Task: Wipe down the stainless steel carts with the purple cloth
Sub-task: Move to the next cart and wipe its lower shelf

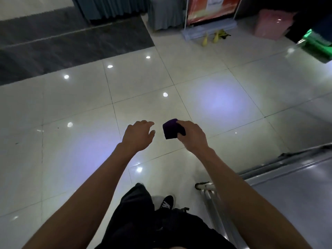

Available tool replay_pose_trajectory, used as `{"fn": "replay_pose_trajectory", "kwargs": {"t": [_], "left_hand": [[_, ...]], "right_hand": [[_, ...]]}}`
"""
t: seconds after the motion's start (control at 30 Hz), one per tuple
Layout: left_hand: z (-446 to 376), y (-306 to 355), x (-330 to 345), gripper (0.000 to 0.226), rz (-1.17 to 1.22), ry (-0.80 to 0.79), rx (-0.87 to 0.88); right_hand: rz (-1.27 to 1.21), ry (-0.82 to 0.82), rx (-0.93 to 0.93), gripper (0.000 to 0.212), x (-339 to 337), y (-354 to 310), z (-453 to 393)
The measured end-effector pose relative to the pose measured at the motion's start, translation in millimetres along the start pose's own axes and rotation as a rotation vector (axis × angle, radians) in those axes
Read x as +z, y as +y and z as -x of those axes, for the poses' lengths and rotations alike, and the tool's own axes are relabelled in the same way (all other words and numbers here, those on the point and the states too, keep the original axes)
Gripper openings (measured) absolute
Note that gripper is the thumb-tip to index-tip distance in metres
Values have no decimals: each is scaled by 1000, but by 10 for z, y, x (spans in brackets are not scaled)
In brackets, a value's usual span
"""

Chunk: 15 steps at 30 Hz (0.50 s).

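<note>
A folded purple cloth (170,128) is held in the air by my right hand (191,133), whose fingers curl round its right side. My left hand (139,134) hovers just left of the cloth with relaxed, spread fingers and holds nothing. A stainless steel cart (294,184) stands at the lower right; its flat top and raised rim show, and its handle bar (215,203) runs down beside my right forearm. Both hands are above the floor, left of the cart and apart from it.
Glossy white floor tiles (89,159) spread ahead, with a dark grey mat (62,45) at the far left. A draped stand (165,13), a banner base (208,31), yellow items (215,37) and a pink bin (271,24) line the far wall. My legs and shoe (168,203) are below.
</note>
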<state>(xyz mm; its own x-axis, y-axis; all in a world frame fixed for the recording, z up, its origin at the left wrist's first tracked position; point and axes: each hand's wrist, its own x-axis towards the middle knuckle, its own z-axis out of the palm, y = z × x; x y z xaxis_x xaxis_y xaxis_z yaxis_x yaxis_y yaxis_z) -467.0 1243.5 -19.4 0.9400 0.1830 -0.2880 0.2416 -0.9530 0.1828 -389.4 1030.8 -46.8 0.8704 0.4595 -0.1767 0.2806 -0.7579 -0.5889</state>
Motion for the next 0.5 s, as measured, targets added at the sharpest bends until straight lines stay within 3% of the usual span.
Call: {"fn": "replay_pose_trajectory", "kwargs": {"t": [0.5], "left_hand": [[-3167,1087,-279,44,-3,-154,459]], "right_hand": [[-29,190,555,55,-939,1313,-1304]]}}
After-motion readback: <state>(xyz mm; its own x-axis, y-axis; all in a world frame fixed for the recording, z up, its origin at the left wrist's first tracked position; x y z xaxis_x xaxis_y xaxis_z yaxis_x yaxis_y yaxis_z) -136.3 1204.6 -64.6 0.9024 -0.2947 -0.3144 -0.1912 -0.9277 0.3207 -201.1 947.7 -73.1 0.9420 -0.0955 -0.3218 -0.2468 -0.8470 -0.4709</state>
